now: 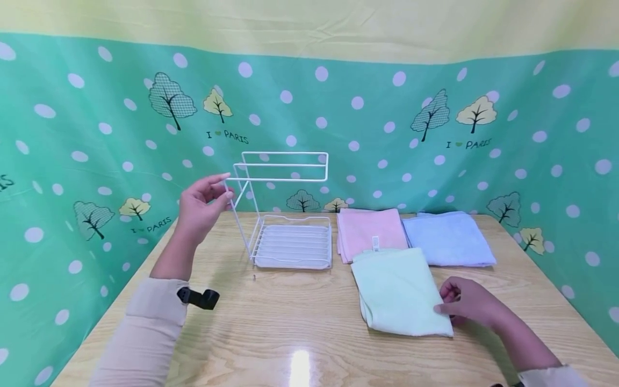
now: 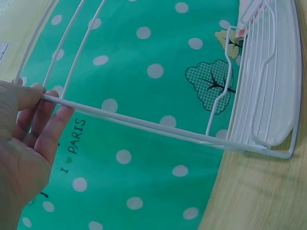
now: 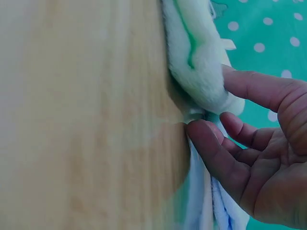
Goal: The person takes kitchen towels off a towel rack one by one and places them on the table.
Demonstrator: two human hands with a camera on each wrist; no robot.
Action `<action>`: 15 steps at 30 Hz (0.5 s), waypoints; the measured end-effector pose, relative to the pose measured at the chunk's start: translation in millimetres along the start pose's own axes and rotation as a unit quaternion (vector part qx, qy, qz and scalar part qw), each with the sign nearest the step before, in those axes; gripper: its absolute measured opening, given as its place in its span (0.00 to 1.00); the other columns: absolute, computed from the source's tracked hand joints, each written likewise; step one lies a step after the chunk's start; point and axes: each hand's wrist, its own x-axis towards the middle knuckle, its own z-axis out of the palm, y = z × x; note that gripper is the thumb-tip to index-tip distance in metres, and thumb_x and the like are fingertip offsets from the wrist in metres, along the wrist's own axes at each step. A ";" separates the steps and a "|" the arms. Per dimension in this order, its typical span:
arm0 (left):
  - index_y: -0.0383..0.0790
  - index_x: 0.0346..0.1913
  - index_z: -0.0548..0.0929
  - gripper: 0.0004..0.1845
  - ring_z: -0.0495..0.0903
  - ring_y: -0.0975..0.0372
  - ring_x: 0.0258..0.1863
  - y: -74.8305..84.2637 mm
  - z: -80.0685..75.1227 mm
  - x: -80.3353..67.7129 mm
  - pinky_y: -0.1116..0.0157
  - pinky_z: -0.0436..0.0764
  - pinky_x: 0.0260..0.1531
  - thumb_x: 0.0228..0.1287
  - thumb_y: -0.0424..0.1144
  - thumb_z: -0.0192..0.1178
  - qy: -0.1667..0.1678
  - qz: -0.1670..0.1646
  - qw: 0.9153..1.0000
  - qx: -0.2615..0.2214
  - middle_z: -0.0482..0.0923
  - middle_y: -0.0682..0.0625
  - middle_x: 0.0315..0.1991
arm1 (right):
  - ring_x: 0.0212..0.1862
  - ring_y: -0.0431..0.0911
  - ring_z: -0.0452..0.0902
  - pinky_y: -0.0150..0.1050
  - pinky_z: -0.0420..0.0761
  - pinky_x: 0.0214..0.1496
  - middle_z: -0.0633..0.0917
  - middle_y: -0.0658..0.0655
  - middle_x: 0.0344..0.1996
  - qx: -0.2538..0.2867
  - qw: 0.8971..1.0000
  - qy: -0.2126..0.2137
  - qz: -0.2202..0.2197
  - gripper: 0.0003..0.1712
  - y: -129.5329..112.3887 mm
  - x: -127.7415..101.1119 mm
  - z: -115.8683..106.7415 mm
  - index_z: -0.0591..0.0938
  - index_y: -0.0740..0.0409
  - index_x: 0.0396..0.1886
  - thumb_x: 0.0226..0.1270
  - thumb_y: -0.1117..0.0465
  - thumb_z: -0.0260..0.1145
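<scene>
A white wire rack (image 1: 280, 179) with a white drip tray (image 1: 292, 263) in its base stands upright at the table's left-centre. My left hand (image 1: 200, 207) pinches the rack's upper left corner; in the left wrist view, thumb and fingers of the left hand (image 2: 29, 124) lie about the white wire. A folded pale green towel (image 1: 401, 293) lies to the right of the rack. At its right edge is my right hand (image 1: 471, 303). The right wrist view shows the thumb (image 3: 254, 86) touching the green towel (image 3: 201, 62), the other fingers below, with a gap between.
Behind the green towel lie a folded pink towel (image 1: 369, 228) with a white label and a folded blue towel (image 1: 450, 239). A tiny object (image 1: 254, 278) is on the wooden table (image 1: 251, 333) before the rack. A green dotted curtain (image 1: 367, 129) hangs behind.
</scene>
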 end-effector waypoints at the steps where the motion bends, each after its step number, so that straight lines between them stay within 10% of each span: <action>1: 0.44 0.57 0.82 0.22 0.82 0.60 0.37 -0.5 0.0 -0.6 0.67 0.87 0.38 0.63 0.22 0.61 0.001 0.000 1.000 -0.001 0.81 0.48 0.36 | 0.33 0.49 0.75 0.42 0.86 0.30 0.77 0.59 0.34 0.005 1.000 0.002 -0.003 0.25 0.9 0.6 -1.6 0.74 0.68 0.42 0.55 0.58 0.77; 15: 0.37 0.62 0.77 0.27 0.80 0.64 0.48 -16.2 -9.4 -27.7 0.73 0.83 0.47 0.58 0.24 0.67 0.019 -0.017 0.999 0.019 0.83 0.51 0.46 | 0.46 0.52 0.77 0.39 0.86 0.39 0.76 0.66 0.52 0.023 0.997 0.053 -0.051 0.32 4.8 5.8 -18.3 0.72 0.70 0.56 0.61 0.53 0.73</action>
